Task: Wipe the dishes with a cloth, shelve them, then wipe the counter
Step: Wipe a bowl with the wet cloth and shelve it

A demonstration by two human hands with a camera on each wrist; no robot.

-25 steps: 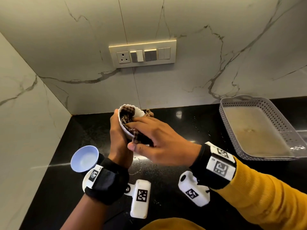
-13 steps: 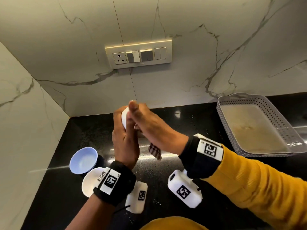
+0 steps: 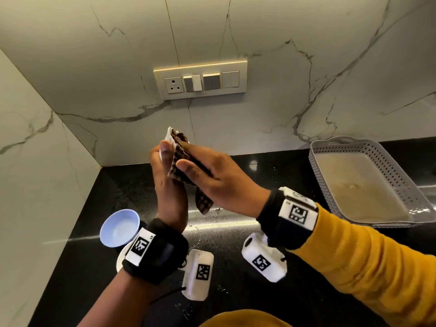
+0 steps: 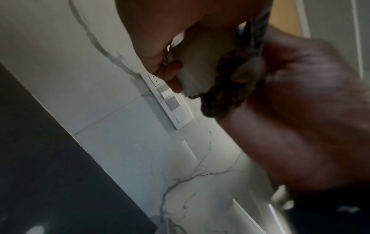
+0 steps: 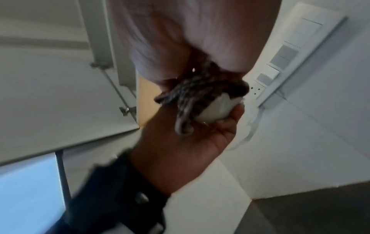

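Note:
My left hand (image 3: pixel 165 152) grips a small white fluted bowl (image 3: pixel 169 136) above the black counter (image 3: pixel 236 300), turned edge-on to the head view. My right hand (image 3: pixel 186 156) pinches a brown checked cloth (image 3: pixel 179 162) and presses it against the bowl, with one end hanging down. In the left wrist view the bowl (image 4: pixel 197 71) sits between my left fingertips (image 4: pixel 174 76) and the bunched cloth (image 4: pixel 226 98). The right wrist view shows the cloth (image 5: pixel 192 98) wrapped over the bowl (image 5: pixel 216 109). Most of the bowl is hidden by both hands.
A small pale blue bowl (image 3: pixel 119 230) and a white plate (image 3: pixel 121 258) sit on the counter at the left, under my left wrist. A grey perforated tray (image 3: pixel 330 149) stands at the right. A switch panel (image 3: pixel 200 82) is on the marble wall. Water drops dot the counter.
The bowl faced me with the cloth inside it; both hands have since risen and turned it edge-on. My right hand has twisted the cloth round the bowl.

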